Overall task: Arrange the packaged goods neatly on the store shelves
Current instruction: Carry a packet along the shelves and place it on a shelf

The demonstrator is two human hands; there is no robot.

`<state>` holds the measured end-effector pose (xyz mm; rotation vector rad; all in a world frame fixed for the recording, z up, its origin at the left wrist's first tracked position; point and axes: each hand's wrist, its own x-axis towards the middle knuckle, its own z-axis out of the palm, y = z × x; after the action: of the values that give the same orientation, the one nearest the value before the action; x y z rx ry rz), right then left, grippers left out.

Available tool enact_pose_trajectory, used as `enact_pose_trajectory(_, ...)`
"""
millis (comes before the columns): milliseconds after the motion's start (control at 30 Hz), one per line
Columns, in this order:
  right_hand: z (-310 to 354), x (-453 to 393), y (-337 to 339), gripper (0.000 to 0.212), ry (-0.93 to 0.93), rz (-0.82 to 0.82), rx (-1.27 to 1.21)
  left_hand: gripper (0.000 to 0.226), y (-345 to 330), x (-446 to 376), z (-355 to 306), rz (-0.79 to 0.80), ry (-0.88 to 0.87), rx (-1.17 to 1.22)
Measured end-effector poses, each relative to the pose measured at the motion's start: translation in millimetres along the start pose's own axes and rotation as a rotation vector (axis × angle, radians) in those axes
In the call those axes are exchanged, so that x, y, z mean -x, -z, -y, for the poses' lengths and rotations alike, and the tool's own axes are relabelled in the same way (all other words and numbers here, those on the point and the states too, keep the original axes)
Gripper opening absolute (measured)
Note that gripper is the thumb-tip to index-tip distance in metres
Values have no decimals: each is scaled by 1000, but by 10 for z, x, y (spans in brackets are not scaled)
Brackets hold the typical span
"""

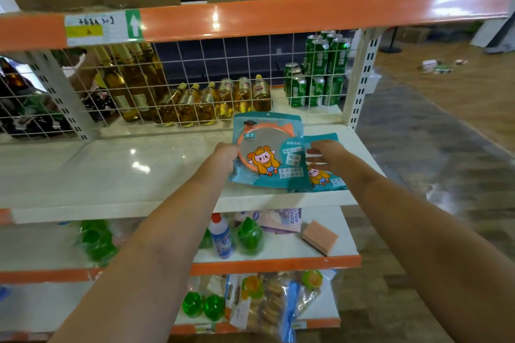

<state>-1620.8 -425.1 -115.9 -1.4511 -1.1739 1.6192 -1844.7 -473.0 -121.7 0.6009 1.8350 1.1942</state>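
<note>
Squaring two flat teal plastic packets on the white middle shelf (117,172), right end, near edge. Left hand (223,157) pinches the left edge of the upper teal packet with the orange-rimmed mirror and cartoon figure (267,153); right hand (327,154) presses fingers on the second matching teal packet (327,175), partly tucked beneath it. We judge it best to slide the two apart, line up their near edges with the shelf lip, and keep them off the white wire grid (195,83) behind.

Second teal packet (326,172) half hidden under front packet (267,153).
</note>
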Motion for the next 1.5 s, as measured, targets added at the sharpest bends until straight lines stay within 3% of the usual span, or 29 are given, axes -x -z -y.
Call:
enact_pose_trajectory(367, -37, 0, 95, 31, 1, -73, 70, 5, 204, -203, 189, -95, 62, -24)
enact_pose_trajectory(567, -66, 7, 71, 27, -14, -109, 77, 24, 295, -292, 272, -83, 62, -37)
enact_pose_trajectory(800, -60, 25, 49, 28, -24, -125, 71, 25, 302, -370, 328, -144, 63, -80)
enact_pose_trajectory(1000, -69, 21, 13, 28, -24, -118, 80, 22, 347, -394, 369, -184, 33, -210)
enact_pose_trajectory(1500, -43, -37, -117, 31, -21, -66, 134, 23, 366, -339, 358, -142, -134, -795)
